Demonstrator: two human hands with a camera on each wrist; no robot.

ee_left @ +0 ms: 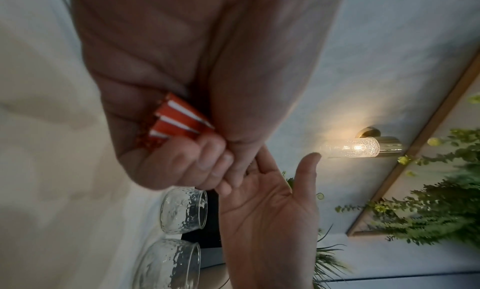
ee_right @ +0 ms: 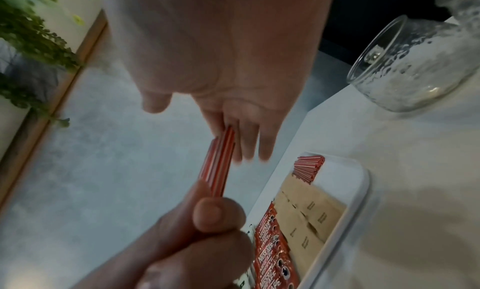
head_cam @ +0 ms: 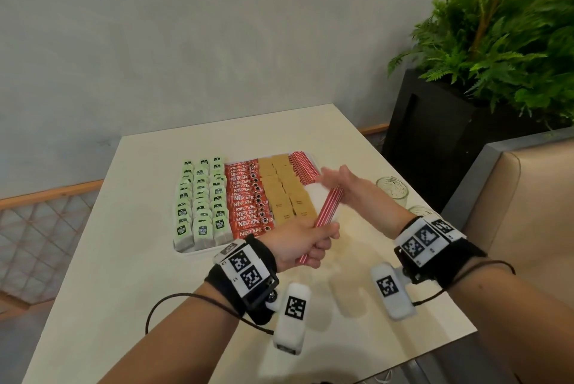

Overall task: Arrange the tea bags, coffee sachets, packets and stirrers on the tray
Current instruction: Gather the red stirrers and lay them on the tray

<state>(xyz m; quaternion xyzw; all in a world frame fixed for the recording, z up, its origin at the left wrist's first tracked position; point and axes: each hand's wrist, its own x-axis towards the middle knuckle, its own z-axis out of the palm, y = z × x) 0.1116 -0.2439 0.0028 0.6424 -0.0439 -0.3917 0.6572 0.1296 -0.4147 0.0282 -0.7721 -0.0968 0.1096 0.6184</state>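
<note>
My left hand (head_cam: 306, 243) grips a bundle of red-and-white striped stirrers (head_cam: 327, 208) by its lower end, held slanted above the near right part of the white tray (head_cam: 186, 251). My right hand (head_cam: 341, 181) is open, its straight fingers pressed flat against the bundle's upper end (ee_right: 223, 149). On the tray lie rows of green tea bags (head_cam: 202, 200), red Nescafe sachets (head_cam: 248, 200), brown packets (head_cam: 287, 188) and a pile of stirrers (head_cam: 302, 167) at the far right. The bundle's cut ends (ee_left: 176, 121) show under my left fingers.
Two empty glass jars (head_cam: 393, 191) stand on the table to the right of the tray, behind my right hand. A black planter with a fern (head_cam: 466, 104) and a beige seat (head_cam: 512, 197) are at the right. The cream table (head_cam: 124, 259) ends near my forearms.
</note>
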